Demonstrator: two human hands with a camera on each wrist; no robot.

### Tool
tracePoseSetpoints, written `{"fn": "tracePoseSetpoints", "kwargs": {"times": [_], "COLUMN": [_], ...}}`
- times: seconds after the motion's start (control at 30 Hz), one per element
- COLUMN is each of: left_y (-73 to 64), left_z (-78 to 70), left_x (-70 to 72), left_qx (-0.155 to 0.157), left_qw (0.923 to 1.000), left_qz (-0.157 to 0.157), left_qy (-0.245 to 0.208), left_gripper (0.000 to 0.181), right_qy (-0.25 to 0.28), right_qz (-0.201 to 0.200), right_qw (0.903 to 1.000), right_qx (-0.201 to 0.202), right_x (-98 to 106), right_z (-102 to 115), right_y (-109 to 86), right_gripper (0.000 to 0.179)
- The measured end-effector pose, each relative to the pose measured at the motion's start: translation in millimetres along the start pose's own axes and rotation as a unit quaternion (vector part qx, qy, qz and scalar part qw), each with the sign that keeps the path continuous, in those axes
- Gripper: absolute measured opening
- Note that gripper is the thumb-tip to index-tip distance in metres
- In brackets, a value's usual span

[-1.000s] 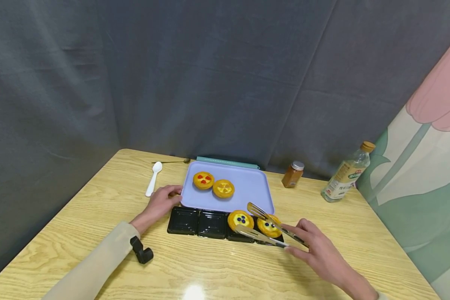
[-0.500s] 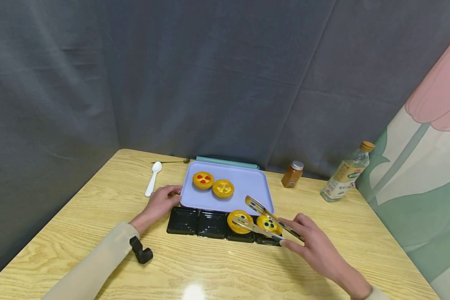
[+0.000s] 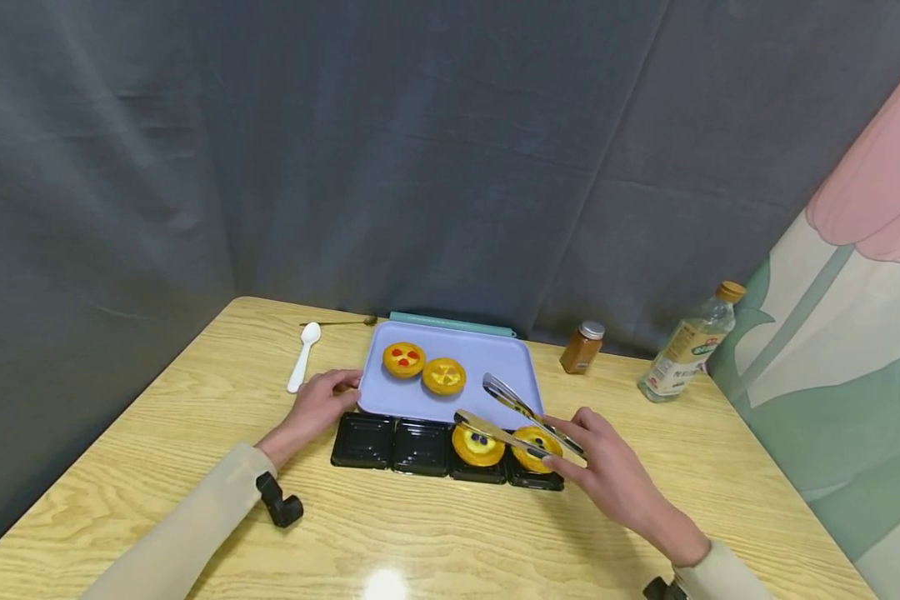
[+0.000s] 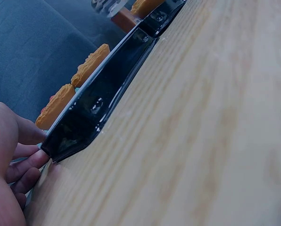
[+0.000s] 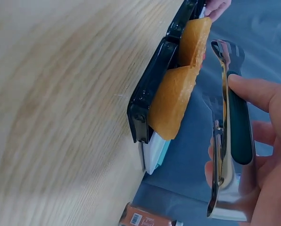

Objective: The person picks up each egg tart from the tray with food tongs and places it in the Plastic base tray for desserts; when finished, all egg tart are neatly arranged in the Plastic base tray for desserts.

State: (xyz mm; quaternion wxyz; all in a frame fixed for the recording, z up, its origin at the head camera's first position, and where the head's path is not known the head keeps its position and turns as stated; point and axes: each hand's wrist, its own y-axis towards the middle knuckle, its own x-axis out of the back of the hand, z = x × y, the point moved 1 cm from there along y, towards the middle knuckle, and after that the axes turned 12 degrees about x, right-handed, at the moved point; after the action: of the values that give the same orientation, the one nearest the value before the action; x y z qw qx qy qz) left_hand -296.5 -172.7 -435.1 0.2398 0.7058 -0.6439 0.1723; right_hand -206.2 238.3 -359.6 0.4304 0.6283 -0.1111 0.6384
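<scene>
My left hand [image 3: 317, 410] grips the left edge of a lavender tray [image 3: 501, 360], which holds an egg tart with red topping [image 3: 403, 359] and a plain yellow egg tart [image 3: 444, 377]. In front of the tray lies a black container [image 3: 422, 447] with square compartments in a row. Its two right compartments each hold a blueberry-topped tart [image 3: 477, 447]; the two left ones are bare. Metal tongs [image 3: 506, 435], with dark grips, are pinched in my right hand [image 3: 611, 471]. Their ends stand apart over the blueberry tarts, with nothing between them, as the right wrist view [image 5: 228, 61] also shows.
Left of the tray lies a white spoon [image 3: 303, 357], with a thin dark spoon [image 3: 337, 322] behind it. A teal strip [image 3: 453, 325] runs along the tray's back. A spice jar [image 3: 582, 348] and a tall bottle [image 3: 687, 348] stand at the right, before a dark curtain [image 3: 420, 167].
My right hand and the tongs have shifted left and slightly away from me, and the tong ends have lifted from around the rightmost tart. The left hand stays at the tray.
</scene>
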Motion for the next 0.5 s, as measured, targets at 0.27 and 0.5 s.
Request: {"fn": "tracePoseSetpoints", "kwargs": {"times": [0.27, 0.5], "left_y": [0.4, 0.5], "left_z": [1.2, 1.9], "left_x": [0.8, 0.6], "left_qx": [0.002, 0.002], "left_qw": [1.0000, 1.0000], "left_qz": [0.003, 0.005], "left_qy": [0.002, 0.001], "left_gripper": [0.040, 0.040], "right_qy": [-0.010, -0.016], "right_qz": [0.007, 0.008], "right_qw": [0.9999, 0.9998], "right_qx": [-0.005, -0.006], "right_x": [-7, -10], "right_z": [-4, -6], "right_y": [18.3, 31.4], "right_gripper": [0.050, 0.049]}}
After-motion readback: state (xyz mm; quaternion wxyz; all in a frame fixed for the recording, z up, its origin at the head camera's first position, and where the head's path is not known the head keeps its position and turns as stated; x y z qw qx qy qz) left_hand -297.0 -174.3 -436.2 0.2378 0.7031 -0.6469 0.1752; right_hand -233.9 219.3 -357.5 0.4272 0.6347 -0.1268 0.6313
